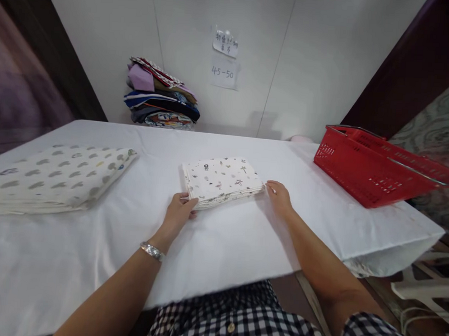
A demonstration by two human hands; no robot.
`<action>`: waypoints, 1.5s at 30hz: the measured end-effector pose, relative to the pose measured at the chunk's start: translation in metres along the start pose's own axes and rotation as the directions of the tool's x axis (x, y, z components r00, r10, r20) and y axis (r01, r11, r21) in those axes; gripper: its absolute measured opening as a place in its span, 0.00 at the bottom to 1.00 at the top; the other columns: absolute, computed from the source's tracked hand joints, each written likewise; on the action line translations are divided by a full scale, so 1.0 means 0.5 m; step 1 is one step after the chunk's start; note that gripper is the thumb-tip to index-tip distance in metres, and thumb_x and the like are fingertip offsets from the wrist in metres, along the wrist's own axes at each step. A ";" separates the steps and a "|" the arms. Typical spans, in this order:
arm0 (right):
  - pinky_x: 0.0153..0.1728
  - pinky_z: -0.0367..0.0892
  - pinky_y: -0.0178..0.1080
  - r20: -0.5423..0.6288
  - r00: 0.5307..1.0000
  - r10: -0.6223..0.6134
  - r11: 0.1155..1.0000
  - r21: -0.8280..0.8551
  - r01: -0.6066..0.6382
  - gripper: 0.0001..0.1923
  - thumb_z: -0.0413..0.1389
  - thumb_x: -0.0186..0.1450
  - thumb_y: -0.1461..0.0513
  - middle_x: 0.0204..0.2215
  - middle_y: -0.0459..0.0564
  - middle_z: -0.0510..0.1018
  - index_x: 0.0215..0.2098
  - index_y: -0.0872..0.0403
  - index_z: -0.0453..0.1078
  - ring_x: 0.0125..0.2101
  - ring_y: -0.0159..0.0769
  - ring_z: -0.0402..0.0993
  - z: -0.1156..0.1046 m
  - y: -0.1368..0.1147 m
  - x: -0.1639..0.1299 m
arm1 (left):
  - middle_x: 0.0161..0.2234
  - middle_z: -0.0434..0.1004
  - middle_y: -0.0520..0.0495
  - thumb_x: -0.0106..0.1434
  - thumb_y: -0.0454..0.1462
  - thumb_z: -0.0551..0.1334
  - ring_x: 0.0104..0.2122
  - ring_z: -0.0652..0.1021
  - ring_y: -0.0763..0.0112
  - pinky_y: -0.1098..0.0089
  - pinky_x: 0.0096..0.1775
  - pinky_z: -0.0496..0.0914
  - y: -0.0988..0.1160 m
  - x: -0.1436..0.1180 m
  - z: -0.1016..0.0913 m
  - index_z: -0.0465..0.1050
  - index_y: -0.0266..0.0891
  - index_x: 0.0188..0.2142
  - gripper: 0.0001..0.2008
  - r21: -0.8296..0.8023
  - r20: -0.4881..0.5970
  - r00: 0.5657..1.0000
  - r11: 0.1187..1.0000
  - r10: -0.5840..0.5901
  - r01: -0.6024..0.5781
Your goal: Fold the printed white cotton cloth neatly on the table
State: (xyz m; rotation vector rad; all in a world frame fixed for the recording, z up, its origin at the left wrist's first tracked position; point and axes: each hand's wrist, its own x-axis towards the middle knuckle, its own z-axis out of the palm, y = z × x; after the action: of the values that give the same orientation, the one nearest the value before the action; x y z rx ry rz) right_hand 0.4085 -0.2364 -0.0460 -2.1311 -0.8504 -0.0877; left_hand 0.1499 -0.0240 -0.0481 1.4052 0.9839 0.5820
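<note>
A folded white cloth (224, 178) with small palm-tree and other prints lies on the white-covered table (220, 253), its layered edge toward me. My left hand (180, 208) grips its near left corner, thumb on top and fingers at the side and below. At the near right corner, my right hand (279, 195) pinches the edge between thumb and fingertips. Further left lies a larger folded cloth (58, 174) with grey cloud-like spots, apart from both hands.
A red plastic basket (371, 168) stands at the table's right end. Against the back wall rests a stack of folded fabrics (162, 97). Paper notes (224, 72) hang on the wall. A white plastic chair (429, 286) is at the lower right, beyond the table edge.
</note>
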 end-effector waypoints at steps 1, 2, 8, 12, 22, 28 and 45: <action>0.49 0.64 0.40 0.022 0.991 0.129 0.990 0.051 -0.130 0.12 0.50 0.64 0.60 0.47 0.52 0.75 0.39 0.54 0.74 0.49 0.37 0.68 -0.007 0.003 0.008 | 0.35 0.74 0.45 0.52 0.40 0.67 0.24 0.76 0.73 0.71 0.24 0.73 0.000 0.000 0.000 0.63 0.36 0.46 0.23 0.001 -0.003 1.000 1.000 0.002 -0.002; 0.45 0.66 0.38 0.066 0.972 0.224 0.969 0.087 -0.229 0.12 0.50 0.63 0.60 0.45 0.52 0.76 0.39 0.55 0.74 0.46 0.36 0.70 -0.012 0.003 0.016 | 0.36 0.74 0.44 0.52 0.40 0.67 0.24 0.75 0.73 0.71 0.23 0.73 0.001 0.000 0.000 0.63 0.36 0.46 0.24 0.002 -0.005 1.000 1.000 0.003 -0.003; 0.21 0.62 0.30 0.293 0.856 0.426 0.878 0.092 -0.469 0.14 0.53 0.63 0.57 0.27 0.51 0.78 0.27 0.59 0.71 0.20 0.26 0.69 -0.016 -0.029 0.065 | 0.38 0.73 0.43 0.53 0.39 0.66 0.22 0.75 0.74 0.71 0.22 0.73 0.012 -0.009 0.002 0.62 0.36 0.47 0.23 -0.007 -0.008 1.000 1.000 -0.007 0.007; 0.17 0.59 0.30 0.379 0.778 0.502 0.835 0.024 -0.550 0.14 0.59 0.60 0.56 0.18 0.47 0.73 0.23 0.58 0.68 0.16 0.25 0.63 -0.016 -0.048 0.091 | 0.36 0.74 0.44 0.52 0.38 0.66 0.22 0.75 0.73 0.71 0.22 0.72 0.015 -0.011 0.001 0.62 0.36 0.46 0.23 -0.007 -0.004 1.000 1.000 -0.001 0.001; 0.16 0.54 0.30 0.416 0.756 0.505 0.841 -0.042 -0.539 0.12 0.63 0.53 0.61 0.12 0.44 0.68 0.20 0.57 0.65 0.14 0.24 0.57 -0.008 -0.051 0.115 | 0.36 0.73 0.44 0.51 0.37 0.65 0.22 0.75 0.74 0.72 0.22 0.72 0.014 -0.008 0.003 0.62 0.36 0.45 0.22 0.019 0.005 1.000 1.000 -0.009 0.009; 0.18 0.55 0.30 0.345 0.800 0.490 0.865 -0.079 -0.496 0.11 0.62 0.54 0.61 0.10 0.42 0.65 0.22 0.57 0.65 0.14 0.25 0.59 0.006 -0.042 0.108 | 0.34 0.73 0.46 0.48 0.36 0.66 0.23 0.75 0.73 0.74 0.21 0.70 0.011 -0.005 0.007 0.62 0.37 0.44 0.24 0.103 0.030 0.999 0.994 0.018 -0.021; 0.18 0.57 0.32 0.472 0.738 0.483 0.873 -0.194 -0.447 0.15 0.62 0.53 0.58 0.11 0.43 0.64 0.18 0.55 0.62 0.15 0.28 0.61 -0.004 -0.043 0.064 | 0.36 0.72 0.47 0.52 0.38 0.61 0.23 0.73 0.75 0.73 0.24 0.71 0.015 -0.013 -0.030 0.61 0.39 0.45 0.21 0.129 0.014 1.000 0.992 0.008 -0.010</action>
State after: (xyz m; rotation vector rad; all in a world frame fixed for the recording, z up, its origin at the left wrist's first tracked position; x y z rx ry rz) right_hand 0.4208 -0.2113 -0.0195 -2.4101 -0.5650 0.7544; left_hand 0.1357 -0.0204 -0.0378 1.5270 1.0201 0.5222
